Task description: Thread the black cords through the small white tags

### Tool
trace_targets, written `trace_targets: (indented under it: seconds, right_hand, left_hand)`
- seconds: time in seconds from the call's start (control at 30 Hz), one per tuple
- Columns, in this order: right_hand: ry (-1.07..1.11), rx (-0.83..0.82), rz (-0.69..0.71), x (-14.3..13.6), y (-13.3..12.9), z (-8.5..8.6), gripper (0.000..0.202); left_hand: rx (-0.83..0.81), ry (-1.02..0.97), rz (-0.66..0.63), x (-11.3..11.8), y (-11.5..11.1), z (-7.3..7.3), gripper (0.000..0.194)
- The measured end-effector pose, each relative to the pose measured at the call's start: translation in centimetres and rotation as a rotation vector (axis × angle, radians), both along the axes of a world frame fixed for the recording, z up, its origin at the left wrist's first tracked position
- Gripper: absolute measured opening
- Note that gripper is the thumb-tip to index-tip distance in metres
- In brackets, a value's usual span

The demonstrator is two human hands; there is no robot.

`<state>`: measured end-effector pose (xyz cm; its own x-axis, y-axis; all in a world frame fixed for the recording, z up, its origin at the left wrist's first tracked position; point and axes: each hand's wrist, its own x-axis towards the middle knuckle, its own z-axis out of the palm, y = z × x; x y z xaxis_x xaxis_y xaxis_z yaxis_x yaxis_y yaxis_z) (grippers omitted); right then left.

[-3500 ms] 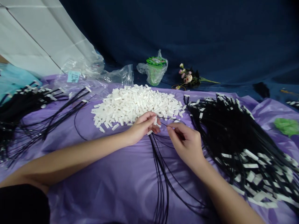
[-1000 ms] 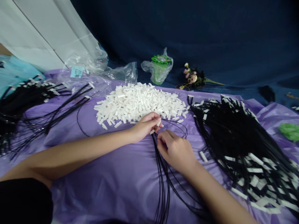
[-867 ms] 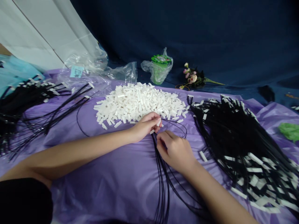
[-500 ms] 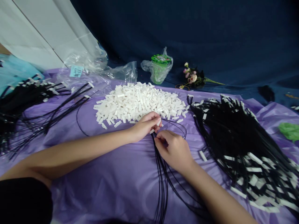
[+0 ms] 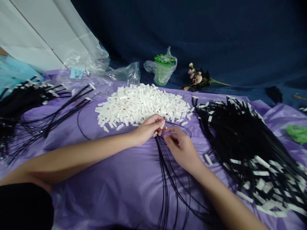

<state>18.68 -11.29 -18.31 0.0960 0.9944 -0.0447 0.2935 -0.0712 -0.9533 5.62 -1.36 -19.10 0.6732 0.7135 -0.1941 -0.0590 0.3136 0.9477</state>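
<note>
My left hand point(image 5: 151, 126) is closed in front of the white heap, pinching a small white rectangular piece point(image 5: 162, 124) between thumb and fingers. A bundle of thin black cords point(image 5: 165, 172) with a white end piece point(image 5: 155, 134) hangs down just below these fingers. Thin cord loops also run out to the right behind the hands. Close beside, on the right, my right hand point(image 5: 181, 145) has its thumb and index finger apart, with the other fingers curled. Nothing shows plainly between its fingertips.
A heap of small white pieces point(image 5: 141, 103) lies on the purple cloth point(image 5: 107, 179). Piles of black cords with white ends lie right point(image 5: 240, 137) and left point(image 5: 19, 105). Behind are clear plastic bags point(image 5: 86, 68), a bagged green-lidded cup point(image 5: 164, 68) and artificial flowers point(image 5: 198, 79).
My right hand has shifted slightly right and up, its thumb and index finger parting from the cords. The hanging cords have spread apart. My left hand keeps its pinch.
</note>
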Motion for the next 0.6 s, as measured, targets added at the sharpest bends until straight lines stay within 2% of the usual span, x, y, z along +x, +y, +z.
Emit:
trace_targets:
  seconds: [0.17,0.27,0.37,0.5,0.6]
  right_hand:
    - [0.497,-0.196,0.009,1.4,0.5,1.4,0.02]
    - [0.716,-0.24,-0.019,2.0,0.4,2.4,0.022]
    - [0.78,-0.194,-0.098,2.3,0.4,2.8,0.024]
    - [0.787,-0.042,-0.327,2.9,0.7,2.5,0.025]
    - [0.837,0.137,-0.502,4.1,1.0,2.7,0.024]
  left_hand:
    - [-0.014,-0.007,0.013,0.0,0.1,-0.1,0.011]
    - [-0.024,-0.038,0.022,0.1,0.1,-0.2,0.013]
    - [-0.028,-0.053,0.023,0.1,0.2,-0.1,0.01]
    - [-0.007,-0.058,0.012,0.1,0.1,-0.2,0.012]
    - [0.002,-0.038,-0.003,0.1,0.1,-0.2,0.012]
